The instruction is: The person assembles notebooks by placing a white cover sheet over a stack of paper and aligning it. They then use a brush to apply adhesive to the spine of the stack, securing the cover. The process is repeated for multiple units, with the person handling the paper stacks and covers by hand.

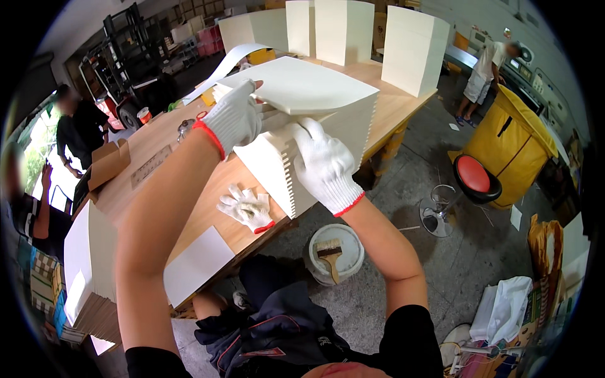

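Note:
A thick stack of white sheets (309, 82) with notched, comb-like edges lies on the wooden table in front of me, its top layer bent up along the near side. My left hand (236, 116), in a white knit glove with a red cuff, rests at the near-left edge of that layer, fingers stretched out and thumb apart. Gloved the same way, my right hand (324, 160) has its fingers curled against the near edge of the stack, closed on sheets there; the fingertips are partly hidden. A spare white glove (246, 206) lies on the table nearby.
Tall white paper blocks (413, 50) stand at the table's far side. Below the near edge sits a white bucket (350, 242) with a brush (329, 252) across it. A red-topped stool (474, 173) and yellow bag (504, 145) are right. Other people stand left and far right.

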The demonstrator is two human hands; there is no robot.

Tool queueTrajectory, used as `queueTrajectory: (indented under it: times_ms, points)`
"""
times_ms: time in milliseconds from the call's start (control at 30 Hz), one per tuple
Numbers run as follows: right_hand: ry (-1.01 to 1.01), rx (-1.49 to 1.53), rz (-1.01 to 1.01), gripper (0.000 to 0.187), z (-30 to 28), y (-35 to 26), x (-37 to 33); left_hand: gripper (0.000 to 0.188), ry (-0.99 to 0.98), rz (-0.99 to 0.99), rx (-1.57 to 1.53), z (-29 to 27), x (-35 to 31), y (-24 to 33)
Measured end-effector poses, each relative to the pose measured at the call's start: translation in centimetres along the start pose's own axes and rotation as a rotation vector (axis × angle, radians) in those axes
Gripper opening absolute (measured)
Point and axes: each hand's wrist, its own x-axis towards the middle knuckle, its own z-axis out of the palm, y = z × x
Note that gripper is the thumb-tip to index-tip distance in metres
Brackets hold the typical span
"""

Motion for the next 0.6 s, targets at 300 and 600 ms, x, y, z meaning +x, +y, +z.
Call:
queueTrajectory:
  times_ms: [300, 600]
  points:
    - [-0.234, -0.165, 0.033, 0.057, 0.2, 11.0, 0.2, 0.018, 0.241, 0.130, -0.193, 2.5, 1.8, -2.9]
    - [-0.086, -0.192, 0.541, 0.035, -3.9, 23.1, -1.5, 0.022, 0.110, 0.191, -0.300, 1.9, 1.5, -3.3]
